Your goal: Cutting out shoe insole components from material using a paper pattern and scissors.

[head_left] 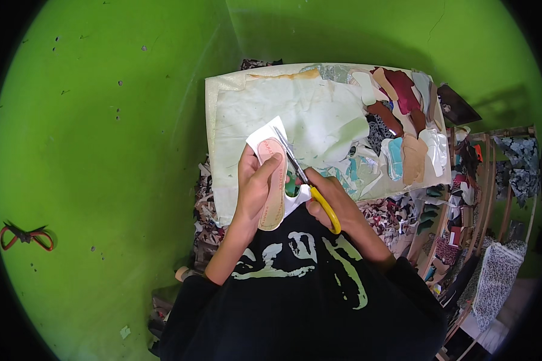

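My left hand pinches a pinkish-tan insole-shaped piece together with a sheet of white material beneath it, the thumb pressing on top. Printed lettering runs along the insole piece. In my right hand is a pair of scissors with yellow handles, my fingers wrapped round the grips. The blades point up and away, lying along the right edge of the insole piece, over the white material. A flap of that material hangs near my right fingers. Both hands are above the near part of a pale-covered table.
The pale-covered table carries stacks of cut sole-shaped pieces and dark red material on its right. Scraps lie heaped below it. A wooden rack with materials stands at right. Red-handled scissors hang on the green wall.
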`<action>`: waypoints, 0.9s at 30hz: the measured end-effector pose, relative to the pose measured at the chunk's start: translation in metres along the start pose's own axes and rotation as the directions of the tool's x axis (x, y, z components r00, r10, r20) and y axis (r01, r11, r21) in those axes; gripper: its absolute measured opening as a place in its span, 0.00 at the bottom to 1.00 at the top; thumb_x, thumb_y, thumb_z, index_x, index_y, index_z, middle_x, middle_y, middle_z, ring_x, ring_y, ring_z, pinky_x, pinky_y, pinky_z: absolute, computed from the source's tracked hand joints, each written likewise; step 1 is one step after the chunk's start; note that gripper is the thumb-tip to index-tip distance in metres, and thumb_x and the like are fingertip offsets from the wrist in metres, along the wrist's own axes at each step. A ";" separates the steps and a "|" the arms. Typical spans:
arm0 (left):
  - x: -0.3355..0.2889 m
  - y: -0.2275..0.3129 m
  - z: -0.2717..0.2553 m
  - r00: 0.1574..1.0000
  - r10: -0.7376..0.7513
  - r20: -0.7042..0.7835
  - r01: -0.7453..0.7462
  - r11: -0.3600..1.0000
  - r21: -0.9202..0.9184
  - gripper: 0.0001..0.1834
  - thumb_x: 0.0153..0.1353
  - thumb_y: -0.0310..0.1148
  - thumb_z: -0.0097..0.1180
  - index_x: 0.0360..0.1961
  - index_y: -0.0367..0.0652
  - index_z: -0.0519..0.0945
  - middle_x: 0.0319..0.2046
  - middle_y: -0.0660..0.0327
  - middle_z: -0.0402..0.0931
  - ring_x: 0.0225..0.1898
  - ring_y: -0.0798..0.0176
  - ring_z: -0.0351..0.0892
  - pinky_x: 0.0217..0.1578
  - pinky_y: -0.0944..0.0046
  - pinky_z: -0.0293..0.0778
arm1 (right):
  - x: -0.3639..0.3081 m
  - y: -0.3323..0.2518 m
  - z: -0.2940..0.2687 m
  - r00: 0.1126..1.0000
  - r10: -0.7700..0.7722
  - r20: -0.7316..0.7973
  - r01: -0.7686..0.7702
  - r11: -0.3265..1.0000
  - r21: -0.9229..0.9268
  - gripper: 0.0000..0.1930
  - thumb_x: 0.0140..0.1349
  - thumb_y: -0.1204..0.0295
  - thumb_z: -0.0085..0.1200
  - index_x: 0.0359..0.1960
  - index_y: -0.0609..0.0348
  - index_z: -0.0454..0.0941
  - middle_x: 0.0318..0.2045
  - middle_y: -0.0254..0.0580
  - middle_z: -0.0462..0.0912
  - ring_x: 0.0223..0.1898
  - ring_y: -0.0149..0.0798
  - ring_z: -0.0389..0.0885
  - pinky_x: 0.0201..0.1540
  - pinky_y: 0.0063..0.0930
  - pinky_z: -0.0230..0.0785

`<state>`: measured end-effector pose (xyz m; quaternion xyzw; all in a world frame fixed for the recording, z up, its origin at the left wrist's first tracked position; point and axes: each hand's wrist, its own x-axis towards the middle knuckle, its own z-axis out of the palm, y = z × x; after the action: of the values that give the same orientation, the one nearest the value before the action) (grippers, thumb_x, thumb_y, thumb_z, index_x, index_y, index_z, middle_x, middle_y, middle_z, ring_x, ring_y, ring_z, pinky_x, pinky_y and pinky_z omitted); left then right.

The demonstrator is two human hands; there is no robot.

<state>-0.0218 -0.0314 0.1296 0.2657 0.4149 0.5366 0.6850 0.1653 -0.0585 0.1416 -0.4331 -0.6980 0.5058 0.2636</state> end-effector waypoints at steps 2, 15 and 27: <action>-0.001 0.001 0.006 1.000 0.008 -0.011 -0.008 1.000 -0.001 0.18 0.64 0.26 0.54 0.55 0.39 0.70 0.38 0.60 0.78 0.31 0.71 0.79 0.27 0.72 0.76 | 0.001 -0.001 0.002 1.000 -0.006 -0.010 0.006 1.000 -0.004 0.36 0.61 0.38 0.52 0.44 0.64 0.63 0.21 0.56 0.73 0.27 0.67 0.74 0.28 0.44 0.65; -0.001 0.002 0.004 1.000 0.012 0.011 -0.012 1.000 0.009 0.16 0.65 0.26 0.55 0.53 0.37 0.70 0.38 0.59 0.78 0.33 0.69 0.80 0.31 0.68 0.79 | 0.001 0.000 0.000 0.999 0.049 0.004 -0.048 0.995 -0.089 0.34 0.57 0.44 0.62 0.44 0.64 0.63 0.22 0.54 0.73 0.28 0.67 0.76 0.29 0.44 0.67; -0.002 0.006 0.000 0.998 0.002 0.065 -0.007 0.997 0.082 0.14 0.62 0.22 0.58 0.49 0.33 0.74 0.36 0.58 0.81 0.30 0.69 0.82 0.26 0.69 0.79 | -0.007 -0.004 -0.019 0.998 0.053 0.026 -0.048 0.987 -0.154 0.41 0.51 0.34 0.59 0.42 0.65 0.64 0.19 0.56 0.70 0.25 0.66 0.72 0.27 0.44 0.64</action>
<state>-0.0252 -0.0311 0.1352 0.3117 0.4136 0.5119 0.6853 0.1825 -0.0560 0.1519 -0.4621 -0.7273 0.4636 0.2062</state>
